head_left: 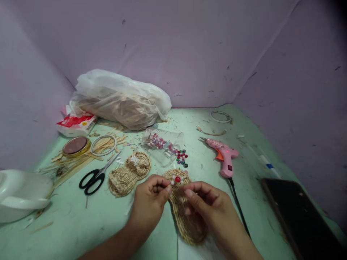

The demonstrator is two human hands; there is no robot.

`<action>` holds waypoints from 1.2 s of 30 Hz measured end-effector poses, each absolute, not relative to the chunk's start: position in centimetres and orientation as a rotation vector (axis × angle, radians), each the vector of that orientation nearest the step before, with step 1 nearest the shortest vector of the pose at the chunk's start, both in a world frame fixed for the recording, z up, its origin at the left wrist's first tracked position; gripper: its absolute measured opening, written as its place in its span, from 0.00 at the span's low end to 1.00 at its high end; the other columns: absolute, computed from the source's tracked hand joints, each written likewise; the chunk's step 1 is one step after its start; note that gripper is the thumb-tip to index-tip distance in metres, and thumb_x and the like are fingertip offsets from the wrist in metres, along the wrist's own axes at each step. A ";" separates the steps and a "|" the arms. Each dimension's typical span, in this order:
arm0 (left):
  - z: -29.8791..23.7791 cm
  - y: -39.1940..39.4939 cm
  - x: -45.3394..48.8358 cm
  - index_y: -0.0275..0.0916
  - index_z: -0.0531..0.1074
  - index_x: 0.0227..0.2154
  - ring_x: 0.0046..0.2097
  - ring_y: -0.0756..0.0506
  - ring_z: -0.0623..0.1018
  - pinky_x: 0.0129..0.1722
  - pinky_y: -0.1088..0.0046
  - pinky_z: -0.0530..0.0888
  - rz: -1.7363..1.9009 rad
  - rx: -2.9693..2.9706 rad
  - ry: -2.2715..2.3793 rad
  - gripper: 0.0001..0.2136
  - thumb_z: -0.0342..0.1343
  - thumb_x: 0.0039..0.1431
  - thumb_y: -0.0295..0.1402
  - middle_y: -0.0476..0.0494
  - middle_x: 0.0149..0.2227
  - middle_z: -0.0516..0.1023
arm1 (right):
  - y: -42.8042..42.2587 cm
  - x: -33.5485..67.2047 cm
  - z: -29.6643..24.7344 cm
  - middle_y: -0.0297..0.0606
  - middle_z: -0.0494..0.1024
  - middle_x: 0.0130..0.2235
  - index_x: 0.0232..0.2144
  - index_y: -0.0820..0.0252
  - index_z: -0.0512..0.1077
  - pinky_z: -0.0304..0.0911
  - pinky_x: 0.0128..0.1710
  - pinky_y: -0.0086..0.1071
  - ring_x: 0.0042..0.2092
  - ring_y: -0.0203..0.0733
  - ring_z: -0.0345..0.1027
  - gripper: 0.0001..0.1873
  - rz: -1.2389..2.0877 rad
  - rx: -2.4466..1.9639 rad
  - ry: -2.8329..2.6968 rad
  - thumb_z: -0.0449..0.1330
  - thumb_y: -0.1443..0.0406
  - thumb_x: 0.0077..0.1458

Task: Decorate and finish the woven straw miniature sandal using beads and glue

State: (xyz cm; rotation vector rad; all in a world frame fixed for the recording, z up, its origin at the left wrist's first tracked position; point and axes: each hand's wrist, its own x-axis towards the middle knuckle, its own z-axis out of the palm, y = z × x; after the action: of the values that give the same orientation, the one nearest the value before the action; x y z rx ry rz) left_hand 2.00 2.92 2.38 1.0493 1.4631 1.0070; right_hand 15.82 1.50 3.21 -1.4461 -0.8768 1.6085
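Note:
A woven straw slipper sole [183,216] lies in front of me, partly covered by both hands. Over its top end sits a small bead cluster [177,179], one red bead with white ones around it. My left hand [151,196] is closed in a pinch at the cluster's left edge, thumb and forefinger at a white bead. Right of the cluster, my right hand [210,204] has thumb and forefinger pressed together; what they hold, if anything, is too small to make out. A finished-looking straw slipper [127,177] with white beads on its strap rests to the left.
Beads spill from a tipped clear cup [176,139] behind the sole. Black-handled scissors [94,178] lie left; a corded pink glue gun [223,155] and a dark phone [295,213] lie right. A stuffed plastic bag [119,97], straw strips [70,171] and a white container [24,193] also stand around.

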 end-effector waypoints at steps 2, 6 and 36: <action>2.1 2.4 2.1 0.36 0.68 0.21 0.14 0.55 0.63 0.14 0.80 0.60 0.947 0.953 1.431 0.07 0.58 0.42 0.34 0.55 0.14 0.65 | 0.9 15.1 2.9 0.29 0.70 0.15 0.29 0.61 0.69 0.46 0.09 0.21 0.10 0.26 0.50 0.16 1.750 -1.414 -0.800 0.62 0.55 0.42; 1.6 1.7 2.1 0.35 0.68 0.22 0.15 0.54 0.67 0.15 0.81 0.64 1.012 0.897 1.394 0.08 0.60 0.40 0.33 0.54 0.14 0.68 | 0.1 14.2 2.1 0.27 0.70 0.16 0.27 0.60 0.69 0.44 0.08 0.19 0.10 0.23 0.47 0.11 1.769 -1.313 -0.747 0.62 0.59 0.42; 3.2 2.5 2.2 0.34 0.71 0.18 0.19 0.50 0.74 0.19 0.79 0.71 0.958 0.927 1.428 0.07 0.62 0.38 0.32 0.48 0.16 0.76 | -1.8 12.6 2.3 0.39 0.79 0.37 0.19 0.58 0.70 0.63 0.46 0.35 0.40 0.41 0.72 0.05 1.493 -1.099 -0.533 0.62 0.69 0.43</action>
State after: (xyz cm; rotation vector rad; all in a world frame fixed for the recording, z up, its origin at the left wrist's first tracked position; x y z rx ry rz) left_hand 2.24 2.46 3.24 0.9266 1.4276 0.9578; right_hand 12.55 -1.79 2.30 -1.0985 -0.5325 1.4932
